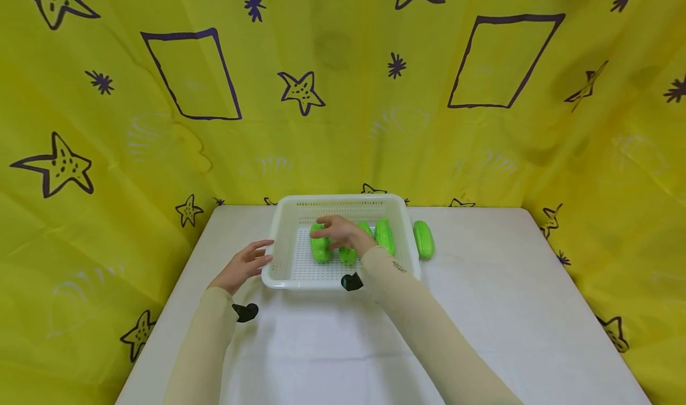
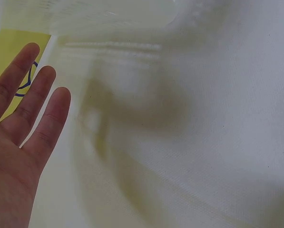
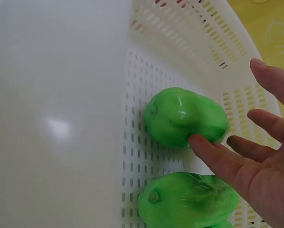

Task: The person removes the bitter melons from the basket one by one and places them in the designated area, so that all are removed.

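A white plastic basket (image 1: 305, 284) stands on the table with several bright green, elongated gourd-like vegetables inside. My right hand (image 1: 343, 231) reaches over it, fingers spread above the leftmost green gourd (image 1: 320, 251). In the right wrist view, a fingertip meets the outline of that gourd (image 3: 180, 116), though contact is hard to judge; nothing is gripped. A second gourd (image 3: 184, 199) lies beside it. At the basket's left side is my left hand (image 1: 246, 265), fingers extended close to the rim. The left wrist view gives three straight fingers (image 2: 55, 111) and an empty palm.
Outside the basket, against its right side, lies another green gourd (image 1: 423, 240). The table has a white cover (image 1: 498, 310). A yellow curtain (image 1: 343, 143) with dark star drawings encloses the back and both sides.
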Demonstrator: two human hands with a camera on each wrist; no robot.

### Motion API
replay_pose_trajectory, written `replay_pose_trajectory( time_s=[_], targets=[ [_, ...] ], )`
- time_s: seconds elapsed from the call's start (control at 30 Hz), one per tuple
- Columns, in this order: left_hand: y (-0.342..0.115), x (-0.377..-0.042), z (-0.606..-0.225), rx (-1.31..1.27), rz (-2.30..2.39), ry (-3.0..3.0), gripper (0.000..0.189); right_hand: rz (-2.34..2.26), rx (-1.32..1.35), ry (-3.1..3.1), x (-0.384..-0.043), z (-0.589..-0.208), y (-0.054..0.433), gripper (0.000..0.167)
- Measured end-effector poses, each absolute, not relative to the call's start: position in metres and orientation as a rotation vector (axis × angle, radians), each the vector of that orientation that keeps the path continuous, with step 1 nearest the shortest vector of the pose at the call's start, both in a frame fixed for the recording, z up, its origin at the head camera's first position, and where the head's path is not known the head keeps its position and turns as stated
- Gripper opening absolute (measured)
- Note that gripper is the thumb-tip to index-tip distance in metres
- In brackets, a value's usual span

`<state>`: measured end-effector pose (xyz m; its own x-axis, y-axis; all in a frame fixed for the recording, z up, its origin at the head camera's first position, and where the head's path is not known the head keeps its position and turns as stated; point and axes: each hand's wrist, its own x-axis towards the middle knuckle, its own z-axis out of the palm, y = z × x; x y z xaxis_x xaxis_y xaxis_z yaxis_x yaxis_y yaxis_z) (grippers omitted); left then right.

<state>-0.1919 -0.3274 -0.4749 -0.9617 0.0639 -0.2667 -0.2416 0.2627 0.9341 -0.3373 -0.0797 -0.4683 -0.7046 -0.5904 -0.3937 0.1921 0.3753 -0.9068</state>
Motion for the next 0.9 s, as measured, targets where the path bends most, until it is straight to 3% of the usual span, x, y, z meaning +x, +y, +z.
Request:
replay_pose_trajectory(
  time_s=[0.9],
  targets=[
    [-0.334,-0.199,-0.494,-0.155,1.733,2.327,0.058,-1.193,-0.466,2.032,-0.349,-0.466,-0.083,0.069]
  ],
)
